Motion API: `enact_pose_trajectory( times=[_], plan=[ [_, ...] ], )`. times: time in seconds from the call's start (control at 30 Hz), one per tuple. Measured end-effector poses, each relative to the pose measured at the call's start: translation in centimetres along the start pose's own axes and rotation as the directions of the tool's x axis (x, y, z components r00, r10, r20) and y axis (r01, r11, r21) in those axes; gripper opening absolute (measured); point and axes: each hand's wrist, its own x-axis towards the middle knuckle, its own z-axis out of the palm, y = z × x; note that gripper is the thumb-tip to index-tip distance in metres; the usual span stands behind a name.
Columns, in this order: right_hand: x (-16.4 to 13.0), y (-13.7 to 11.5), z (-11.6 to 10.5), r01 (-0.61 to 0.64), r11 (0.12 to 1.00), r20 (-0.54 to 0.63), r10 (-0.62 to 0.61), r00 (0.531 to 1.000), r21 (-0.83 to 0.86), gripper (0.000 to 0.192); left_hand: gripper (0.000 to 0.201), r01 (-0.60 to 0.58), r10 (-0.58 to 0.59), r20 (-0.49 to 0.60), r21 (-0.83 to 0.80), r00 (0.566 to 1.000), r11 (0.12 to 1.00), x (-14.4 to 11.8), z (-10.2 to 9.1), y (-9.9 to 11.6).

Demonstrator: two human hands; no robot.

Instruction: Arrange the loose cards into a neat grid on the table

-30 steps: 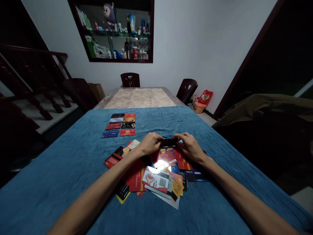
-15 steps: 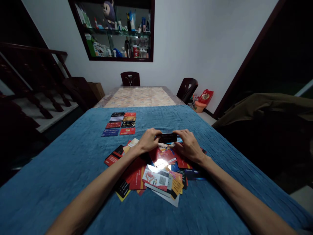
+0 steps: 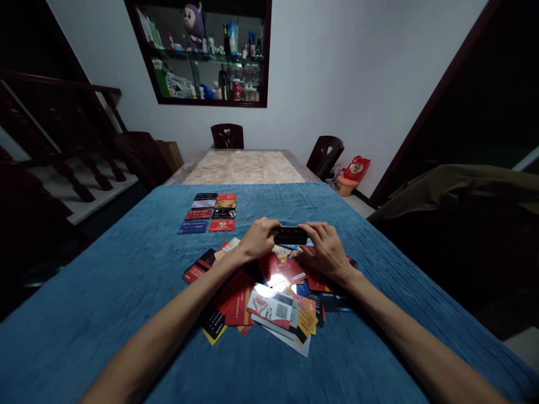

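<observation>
A black card (image 3: 290,235) is held between both hands just above a loose heap of cards (image 3: 269,297). My left hand (image 3: 257,240) pinches its left end and my right hand (image 3: 326,251) grips its right end. The heap of red, yellow, black and white cards lies on the blue cloth (image 3: 126,292) under and in front of my hands. Farther away on the left, several cards lie in a neat two-column grid (image 3: 209,212).
Beyond the blue cloth the table's patterned top (image 3: 243,167) shows, with two dark chairs (image 3: 227,136) at its far end. A wall cabinet (image 3: 202,50) holds bottles and a toy. A stair rail stands at the left, and a draped brown fabric (image 3: 458,185) at the right.
Both hands have lifted the black card slightly up and away from the heap. The rest of the cards have stayed put.
</observation>
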Motion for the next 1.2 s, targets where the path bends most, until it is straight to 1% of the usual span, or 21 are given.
enact_pose_trajectory(
  times=[0.1,0.3,0.43,0.57,0.63,0.73,0.83,0.9,1.0,1.2],
  plan=[
    [0.1,-0.3,-0.1,0.007,1.0,-0.017,-0.007,1.0,-0.015,0.041,0.03,0.004,-0.004,0.003,0.005,1.0,1.0,0.0,-0.1,0.0],
    [0.3,-1.0,-0.4,-0.003,1.0,-0.006,0.003,1.0,-0.03,0.04,0.031,-0.006,0.006,0.004,0.004,1.0,1.0,0.0,-0.3,0.0],
    [0.4,-1.2,-0.4,-0.02,0.998,-0.043,0.018,0.999,-0.053,0.036,0.03,-0.03,0.03,0.007,0.014,1.0,0.999,-0.1,-0.4,0.1],
    [0.5,-1.3,-0.3,-0.033,0.996,-0.068,0.028,0.997,-0.08,0.038,0.029,-0.058,0.058,0.007,0.013,0.998,0.998,-0.3,-0.8,0.1],
    [0.7,-1.4,-0.3,-0.021,0.994,-0.093,0.011,0.996,-0.104,0.039,0.028,-0.07,0.07,-0.013,-0.002,0.997,0.998,-0.4,-0.9,0.0],
    [0.9,-1.6,-0.4,0.028,0.988,-0.131,-0.048,0.99,-0.149,0.038,0.028,-0.101,0.099,-0.055,-0.029,0.994,0.995,-0.9,-1.0,-0.4],
    [1.1,-1.8,-0.4,0.077,0.979,-0.133,-0.104,0.986,-0.191,0.036,0.032,-0.152,0.149,-0.076,-0.029,0.986,0.988,-1.7,-1.2,-0.9],
    [1.4,-1.9,-0.4,0.089,0.975,-0.118,-0.115,0.986,-0.203,0.036,0.038,-0.177,0.177,-0.068,0.0,0.982,0.984,-2.2,-1.5,-1.2],
    [1.8,-2.1,-0.3,0.103,0.975,-0.097,-0.124,0.988,-0.198,0.037,0.044,-0.185,0.189,-0.046,0.071,0.981,0.98,-3.0,-2.0,-1.5],
    [3.4,-2.7,-0.2,0.177,0.966,-0.074,-0.194,0.978,-0.186,0.035,0.046,-0.191,0.203,-0.032,0.221,0.979,0.956,-4.2,-2.4,-2.1]
  ],
)
